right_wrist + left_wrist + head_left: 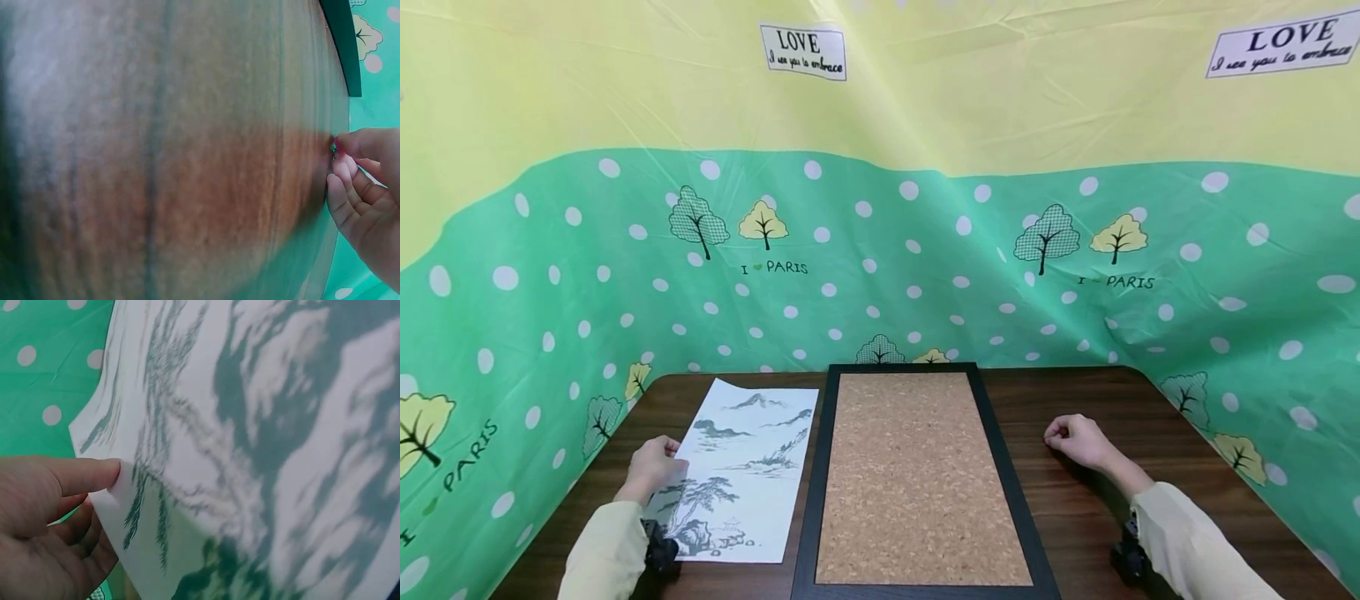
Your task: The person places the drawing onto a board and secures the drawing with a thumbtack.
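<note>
A white paper sheet printed with an ink landscape [752, 450] lies left of a black-framed cork board [917, 475]. My left hand [655, 467] pinches its left edge; in the left wrist view the thumb [87, 475] is on top and the other fingers are behind the edge of the paper print [187, 425]. Right of the board, my right hand [1078, 440] is just above the table. In the right wrist view its thumb and forefinger pinch a tiny reddish thing that looks like a push pin [337, 145], mostly hidden by the fingertips.
The dark wooden table [1075, 392] carries the sheet and the board side by side. Behind it and along its sides hangs a green and yellow curtain [925, 275] with dots and trees. A dark wrist camera [1129, 557] is strapped near each sleeve.
</note>
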A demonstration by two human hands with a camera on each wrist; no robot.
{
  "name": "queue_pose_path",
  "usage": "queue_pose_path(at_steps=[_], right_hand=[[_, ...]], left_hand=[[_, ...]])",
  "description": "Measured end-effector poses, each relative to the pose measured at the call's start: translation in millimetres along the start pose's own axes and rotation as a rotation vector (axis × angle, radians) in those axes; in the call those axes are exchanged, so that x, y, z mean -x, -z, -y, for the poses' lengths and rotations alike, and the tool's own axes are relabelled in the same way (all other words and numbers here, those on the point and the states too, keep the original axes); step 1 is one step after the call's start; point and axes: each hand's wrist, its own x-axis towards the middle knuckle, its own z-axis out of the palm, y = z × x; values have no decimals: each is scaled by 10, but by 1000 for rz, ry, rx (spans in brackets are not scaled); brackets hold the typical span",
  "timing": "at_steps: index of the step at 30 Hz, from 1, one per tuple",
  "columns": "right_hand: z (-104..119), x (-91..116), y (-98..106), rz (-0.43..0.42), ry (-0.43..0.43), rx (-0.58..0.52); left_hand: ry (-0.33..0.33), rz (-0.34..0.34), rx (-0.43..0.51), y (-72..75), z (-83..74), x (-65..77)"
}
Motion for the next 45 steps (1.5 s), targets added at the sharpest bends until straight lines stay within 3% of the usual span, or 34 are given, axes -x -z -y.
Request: queue_pose_path(at_steps=[4, 9, 20, 26, 35, 40, 45], right_hand=[[0, 7, 14, 19, 17, -9], [39, 37, 43, 45, 20, -31], [112, 52, 55, 84, 4, -77], [118, 54, 60, 83, 8, -84], [142, 33, 84, 86, 36, -98], [171, 20, 92, 89, 55, -110], [206, 2, 86, 86, 69, -108]], left_hand=[[-52, 37, 27, 47, 64, -18], [-72, 72, 119, 91, 113, -22], [-7, 134, 322, 265, 128, -1], [-12, 156, 415, 381, 85, 8], [-28, 157, 417, 553, -50, 28], [-9, 157, 453, 500, -208, 38], [-21, 168, 512, 298, -354, -39]])
